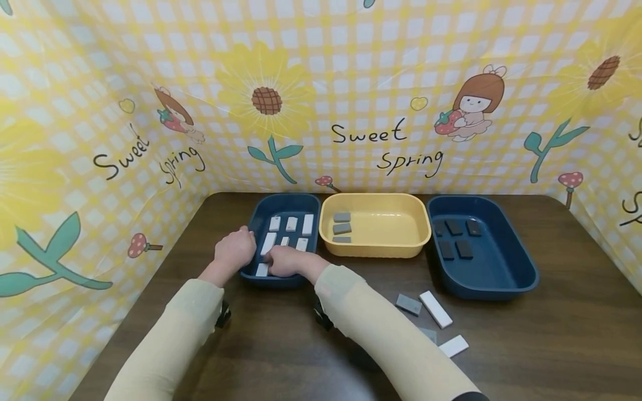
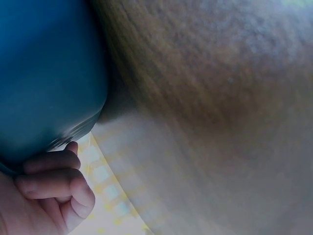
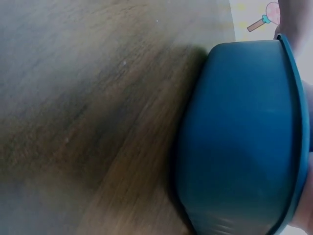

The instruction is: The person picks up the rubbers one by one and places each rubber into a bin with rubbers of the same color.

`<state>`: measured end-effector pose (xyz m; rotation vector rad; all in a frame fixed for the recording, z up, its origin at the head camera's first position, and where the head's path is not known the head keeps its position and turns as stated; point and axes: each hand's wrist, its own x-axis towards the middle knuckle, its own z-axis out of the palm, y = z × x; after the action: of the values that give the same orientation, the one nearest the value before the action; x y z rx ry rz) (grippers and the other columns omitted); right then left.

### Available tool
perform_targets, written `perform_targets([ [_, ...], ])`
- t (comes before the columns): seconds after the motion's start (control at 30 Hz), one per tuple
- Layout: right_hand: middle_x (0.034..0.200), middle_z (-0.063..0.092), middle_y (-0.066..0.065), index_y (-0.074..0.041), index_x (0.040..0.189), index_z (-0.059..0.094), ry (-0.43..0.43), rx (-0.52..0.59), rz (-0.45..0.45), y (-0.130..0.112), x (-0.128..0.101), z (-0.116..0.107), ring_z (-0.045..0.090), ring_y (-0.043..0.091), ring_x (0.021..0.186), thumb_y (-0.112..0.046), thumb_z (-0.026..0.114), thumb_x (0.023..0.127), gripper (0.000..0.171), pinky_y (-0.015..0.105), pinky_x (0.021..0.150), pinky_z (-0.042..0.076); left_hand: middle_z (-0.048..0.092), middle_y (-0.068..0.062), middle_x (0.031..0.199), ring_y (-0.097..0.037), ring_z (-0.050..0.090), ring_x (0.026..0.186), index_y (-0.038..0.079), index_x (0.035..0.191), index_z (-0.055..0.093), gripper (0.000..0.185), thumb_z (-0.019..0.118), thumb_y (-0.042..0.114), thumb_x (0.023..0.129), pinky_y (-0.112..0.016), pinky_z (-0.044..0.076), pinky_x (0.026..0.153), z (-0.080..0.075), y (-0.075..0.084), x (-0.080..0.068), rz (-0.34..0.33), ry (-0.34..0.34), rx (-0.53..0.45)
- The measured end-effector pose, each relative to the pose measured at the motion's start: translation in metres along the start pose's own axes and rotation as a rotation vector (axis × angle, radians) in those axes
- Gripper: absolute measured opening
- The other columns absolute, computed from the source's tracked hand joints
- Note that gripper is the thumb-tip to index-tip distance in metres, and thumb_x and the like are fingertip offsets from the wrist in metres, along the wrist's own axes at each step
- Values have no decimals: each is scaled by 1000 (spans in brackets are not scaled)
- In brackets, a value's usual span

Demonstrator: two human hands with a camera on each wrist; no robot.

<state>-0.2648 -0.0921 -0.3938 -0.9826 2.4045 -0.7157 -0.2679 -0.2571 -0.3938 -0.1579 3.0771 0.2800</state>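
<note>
A dark blue tray at the left of the row holds several white tiles. My left hand sits at its left rim, and its curled fingers lie against the tray's outer wall. My right hand reaches into the tray's front end with its fingers curled down, their tips on the end of a white tile in the front left corner. The right wrist view shows only the tray's outer wall and the table.
A yellow tray with three grey tiles stands in the middle. At the right, a second blue tray holds several dark tiles. Loose grey and white tiles lie on the brown table by my right forearm. A patterned cloth backdrop surrounds the table.
</note>
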Motion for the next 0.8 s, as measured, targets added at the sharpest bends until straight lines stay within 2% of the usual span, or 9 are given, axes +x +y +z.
perform_targets([
  [0.17, 122, 64, 7, -4, 131, 59, 37, -35, 0, 1, -8, -12, 58, 14, 96, -11, 55, 98, 34, 27, 93, 45, 58, -21, 81, -34, 58, 70, -11, 110, 52, 41, 31, 24, 105, -46, 50, 62, 2, 0, 0, 7, -2, 2],
  [0.37, 98, 64, 7, -1, 129, 60, 122, -160, -77, 7, -36, -53, 55, 17, 80, -6, 54, 96, 34, 25, 74, 44, 60, -28, 93, -39, 60, 80, -14, 118, 49, 44, 30, 24, 105, -53, 50, 70, 0, 1, 1, 17, 11, 21],
  [0.6, 118, 65, 11, -2, 127, 62, 165, -242, -90, 24, -92, -98, 57, 19, 94, -4, 52, 97, 31, 29, 88, 46, 60, -28, 94, -39, 60, 80, -14, 118, 49, 43, 32, 23, 105, -54, 51, 72, 3, 2, -1, 8, 2, 26],
  [0.7, 117, 65, 12, -1, 121, 65, 175, -307, -134, 32, -118, -109, 59, 19, 98, -3, 54, 96, 28, 33, 92, 46, 60, -29, 94, -39, 60, 81, -14, 117, 49, 42, 32, 23, 104, -54, 50, 72, 4, 1, 0, 6, 4, 27],
  [0.8, 110, 66, 11, -3, 118, 66, 187, -385, -132, 40, -146, -114, 61, 19, 95, -5, 56, 95, 25, 35, 89, 48, 60, -29, 94, -40, 61, 82, -13, 116, 50, 42, 32, 23, 104, -55, 50, 71, 4, 2, 2, 12, 17, 30],
])
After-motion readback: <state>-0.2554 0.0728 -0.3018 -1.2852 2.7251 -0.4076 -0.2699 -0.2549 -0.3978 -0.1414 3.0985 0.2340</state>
